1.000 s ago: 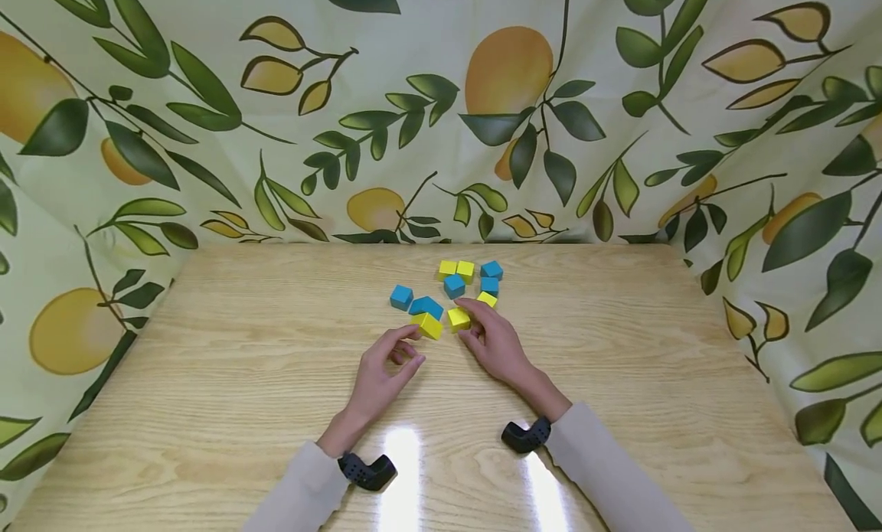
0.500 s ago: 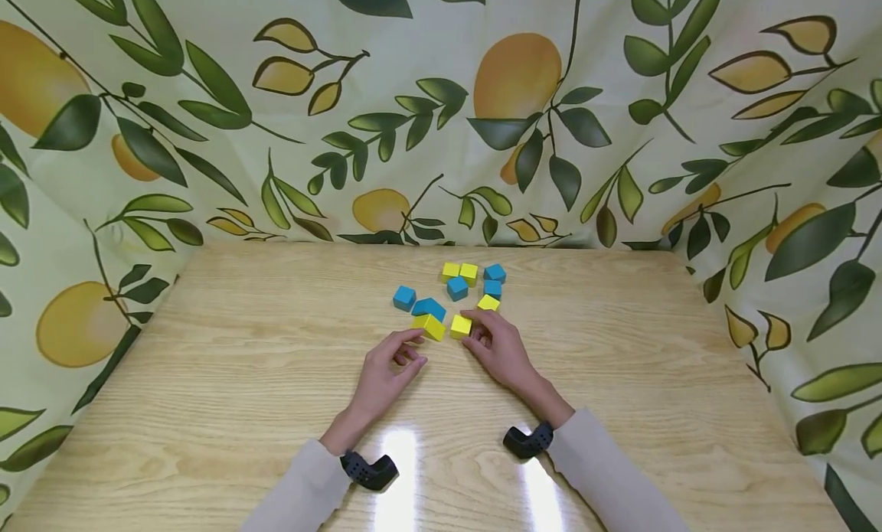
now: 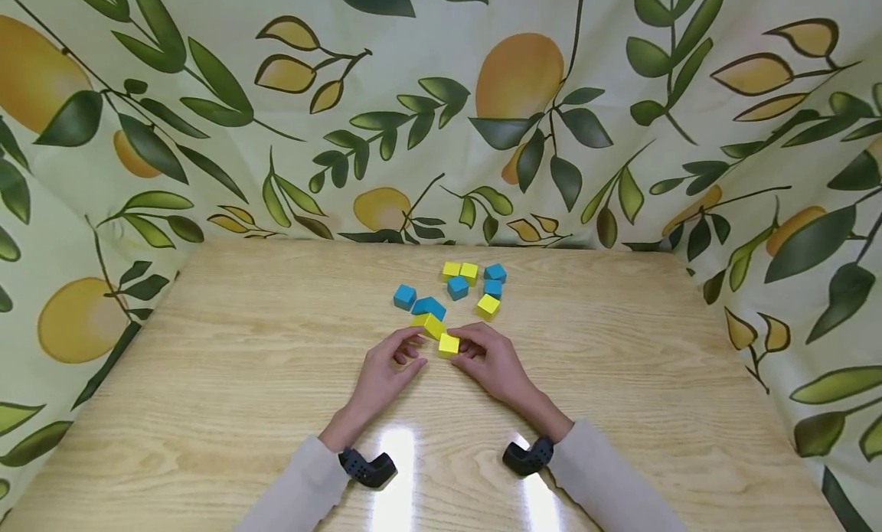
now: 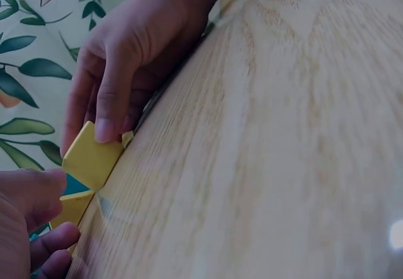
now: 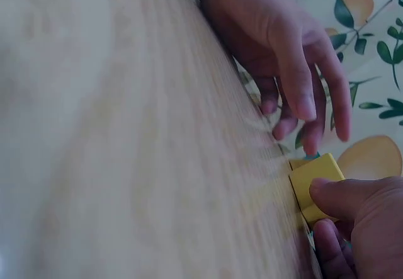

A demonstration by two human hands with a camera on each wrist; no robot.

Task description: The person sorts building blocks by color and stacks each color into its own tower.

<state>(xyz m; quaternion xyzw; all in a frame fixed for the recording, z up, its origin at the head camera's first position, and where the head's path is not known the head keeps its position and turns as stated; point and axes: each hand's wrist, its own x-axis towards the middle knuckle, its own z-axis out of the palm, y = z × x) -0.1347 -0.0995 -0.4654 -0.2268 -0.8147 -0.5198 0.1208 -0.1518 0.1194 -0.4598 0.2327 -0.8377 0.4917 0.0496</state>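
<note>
Right hand (image 3: 491,360): pinches yellow cube (image 3: 449,346) | Cube's place: just on the near side of angled yellow block (image 3: 433,327) | Left hand (image 3: 387,363): relaxed, holding nothing, beside that block | Blue cubes (image 3: 458,288): beyond it

Wooden tabletop (image 3: 227,379) is stretching free on the outer sides of the left hand (image 3: 387,367) and the right hand (image 3: 491,360). Between the hands, a yellow cube (image 3: 449,346), pinched by the right one, is filling much of the gap, while bare wood is opening on its near side. Just beyond the left hand, a yellow block (image 3: 435,327) and a blue block (image 3: 431,307) are barring the way; ahead of the right hand, another yellow cube (image 3: 488,308) is obstructing.
</note>
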